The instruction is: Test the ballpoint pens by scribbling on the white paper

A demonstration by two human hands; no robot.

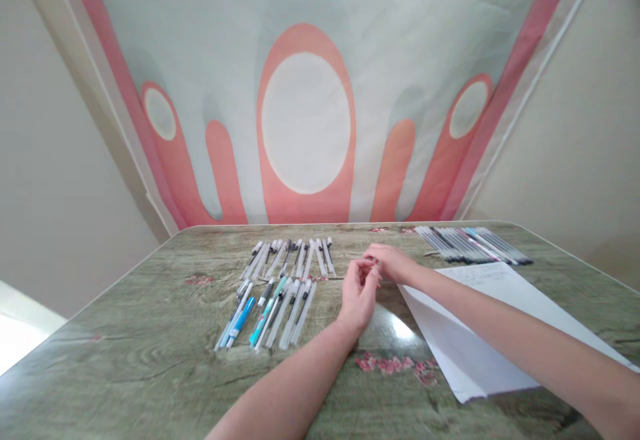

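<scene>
My left hand (358, 293) and my right hand (393, 263) meet above the middle of the table, fingertips pinched together. From my left hand a thin dark rod (331, 278), seemingly a pen refill, sticks out to the left. Whatever lies between the right fingertips is hidden. Left of my hands, a back row of clear pen barrels and caps (301, 260) lies on the table. Nearer to me is a second row with clear barrels (285, 317), a blue pen (241, 320) and a teal pen (261, 323).
A sheet of white paper (480, 320) with faint writing lies under my right forearm. Behind it, a neat row of thin pens or refills (465, 245) sits at the back right. The wood-patterned table (165, 333) ends before a pink and grey wall covering (225, 40).
</scene>
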